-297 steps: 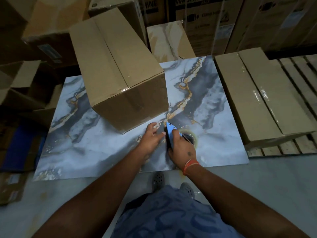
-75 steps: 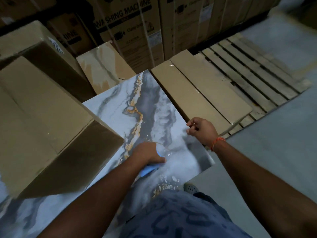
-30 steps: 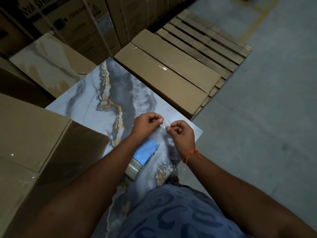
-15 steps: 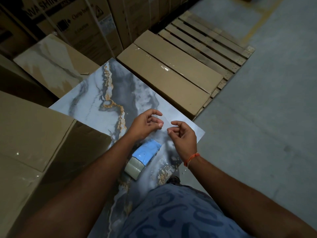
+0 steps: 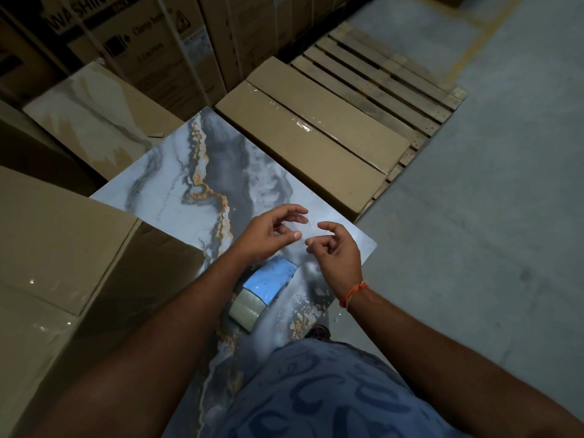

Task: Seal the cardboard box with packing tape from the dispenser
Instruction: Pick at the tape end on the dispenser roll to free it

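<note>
The large cardboard box (image 5: 66, 248) stands at the left on a marble-patterned slab (image 5: 189, 172). The blue tape dispenser (image 5: 268, 281) lies on the slab below my hands, its tape roll (image 5: 248, 308) toward me. My left hand (image 5: 271, 232) and my right hand (image 5: 336, 252) hover close together above the slab, apart from the dispenser, with fingers loosely curled. A small clear piece of tape (image 5: 309, 229) hangs between their fingertips and is faint and hard to make out.
A flat taped carton (image 5: 316, 137) lies on a wooden pallet (image 5: 379, 80) at the back right. Tall printed cartons (image 5: 151, 42) line the back. A beige slab (image 5: 94, 121) lies behind the box. Grey concrete floor (image 5: 489, 216) spreads to the right.
Earlier I worked at the dispenser on the slab, then let it lie. In the last second my pinched fingers have spread and the hands have drawn slightly apart with the clear tape piece between them.
</note>
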